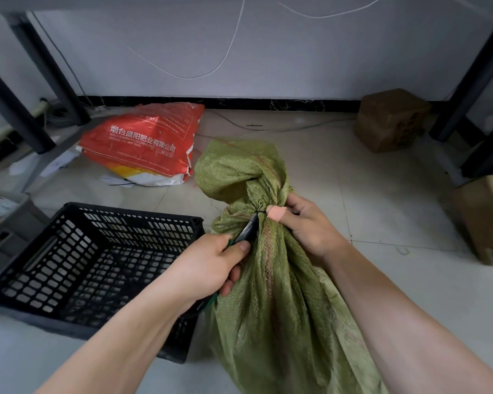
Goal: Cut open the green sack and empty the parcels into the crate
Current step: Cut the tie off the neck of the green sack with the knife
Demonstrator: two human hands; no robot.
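A green woven sack stands upright on the floor in front of me, its neck bunched and tied with a thin tie. My right hand, a plaster on the thumb, grips the neck just at the tie. My left hand holds green-handled scissors whose dark blades point up at the tie. A black slotted plastic crate sits to the left of the sack, with no parcels in it. The sack's contents are hidden.
An orange printed bag lies on the tiled floor behind the crate. Cardboard boxes stand at the back right and at the right edge. Black metal rack legs rise at left and right. Loose cables run along the wall.
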